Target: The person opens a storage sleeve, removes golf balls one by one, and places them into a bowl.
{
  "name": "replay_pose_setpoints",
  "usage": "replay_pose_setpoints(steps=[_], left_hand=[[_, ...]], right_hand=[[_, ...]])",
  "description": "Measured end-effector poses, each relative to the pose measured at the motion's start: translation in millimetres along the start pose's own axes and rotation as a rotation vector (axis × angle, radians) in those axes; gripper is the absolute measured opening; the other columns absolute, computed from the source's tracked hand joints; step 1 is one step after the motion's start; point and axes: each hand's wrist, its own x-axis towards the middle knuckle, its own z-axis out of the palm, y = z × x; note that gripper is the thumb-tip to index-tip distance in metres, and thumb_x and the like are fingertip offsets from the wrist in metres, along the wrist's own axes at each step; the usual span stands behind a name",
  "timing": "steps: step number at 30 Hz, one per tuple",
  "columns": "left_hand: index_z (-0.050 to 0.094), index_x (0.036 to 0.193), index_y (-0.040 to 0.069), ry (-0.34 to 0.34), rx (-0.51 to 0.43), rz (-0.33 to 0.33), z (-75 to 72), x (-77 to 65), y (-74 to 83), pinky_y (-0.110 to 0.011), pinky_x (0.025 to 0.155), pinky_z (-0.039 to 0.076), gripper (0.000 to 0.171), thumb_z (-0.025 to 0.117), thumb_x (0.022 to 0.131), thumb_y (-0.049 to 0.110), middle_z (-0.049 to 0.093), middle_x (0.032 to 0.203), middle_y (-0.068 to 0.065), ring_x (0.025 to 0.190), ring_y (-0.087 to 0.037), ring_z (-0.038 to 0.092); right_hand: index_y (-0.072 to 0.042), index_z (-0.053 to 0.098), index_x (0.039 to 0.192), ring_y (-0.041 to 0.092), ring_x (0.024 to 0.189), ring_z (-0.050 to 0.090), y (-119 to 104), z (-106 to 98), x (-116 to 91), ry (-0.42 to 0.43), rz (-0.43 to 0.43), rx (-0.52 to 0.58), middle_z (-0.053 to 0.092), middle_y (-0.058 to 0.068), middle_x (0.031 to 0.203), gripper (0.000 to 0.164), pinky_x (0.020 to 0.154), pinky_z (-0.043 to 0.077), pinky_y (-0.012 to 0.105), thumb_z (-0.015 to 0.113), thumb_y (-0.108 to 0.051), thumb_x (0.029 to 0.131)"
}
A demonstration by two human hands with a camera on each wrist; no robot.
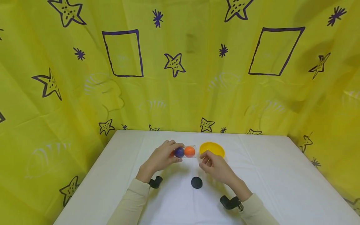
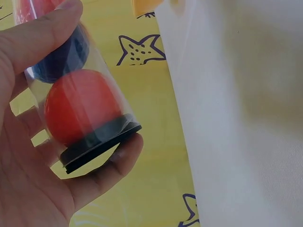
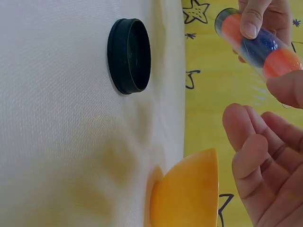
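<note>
The left grip [image 1: 161, 156] holds a clear tube [image 1: 184, 152], its long axis running toward the right grip [image 1: 217, 168], empty, loosely curled, near the orange ball [image 1: 189, 152].

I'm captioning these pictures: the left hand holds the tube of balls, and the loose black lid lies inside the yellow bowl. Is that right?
Not quite. The head view shows the lid on the table, not inside the bowl. The left hand does hold the tube.
</note>
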Motion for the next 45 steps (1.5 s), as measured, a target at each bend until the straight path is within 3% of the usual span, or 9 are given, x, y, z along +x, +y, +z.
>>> replay_pose_setpoints(steps=[7,14,22,34,45], left_hand=[[0.066,0.132,0.023,0.014,-0.009,0.015,-0.3,-0.1,2.8,-0.032,0.081,0.049,0.050,0.084,0.085,0.027,0.062,0.109,0.002,0.100,-0.015,0.049],[0.066,0.132,0.026,0.000,-0.032,0.002,-1.7,-0.7,7.6,-0.034,0.083,0.050,0.048,0.082,0.087,0.029,0.060,0.109,0.001,0.103,-0.016,0.049],[0.067,0.132,0.028,0.003,0.002,0.000,-0.6,0.4,9.1,-0.028,0.078,0.048,0.048,0.082,0.087,0.033,0.060,0.108,0.003,0.101,-0.012,0.046],[0.070,0.130,0.025,0.051,0.038,0.028,-1.4,0.8,11.5,-0.029,0.075,0.047,0.051,0.087,0.083,0.030,0.061,0.108,0.001,0.099,-0.014,0.047],[0.073,0.127,0.028,0.089,0.088,0.047,-2.8,1.5,11.5,-0.029,0.075,0.047,0.051,0.089,0.079,0.030,0.062,0.107,0.002,0.098,-0.014,0.047]], right_hand=[[-0.006,0.058,0.126,0.018,0.076,0.063,-0.9,-2.5,-0.7,0.020,-0.006,0.087,0.064,0.004,0.098,0.034,0.068,0.053,0.024,0.071,-0.018,0.097],[-0.005,0.055,0.129,0.032,0.081,0.066,-2.5,-4.4,-1.5,0.020,-0.029,0.186,0.065,0.011,0.105,0.037,0.061,0.053,0.024,0.070,-0.019,0.098],[-0.011,0.055,0.133,0.038,0.086,0.066,-2.0,-4.2,-0.8,0.030,-0.043,0.209,0.067,0.012,0.111,0.040,0.063,0.055,0.025,0.071,-0.022,0.097],[-0.013,0.055,0.137,0.036,0.089,0.066,0.4,-4.2,-0.1,0.011,-0.036,0.207,0.067,0.010,0.116,0.044,0.067,0.057,0.028,0.071,-0.025,0.097],[-0.014,0.056,0.137,0.021,0.085,0.065,-0.7,-4.7,0.2,-0.003,-0.031,0.199,0.068,0.009,0.117,0.044,0.069,0.057,0.026,0.071,-0.023,0.097]])
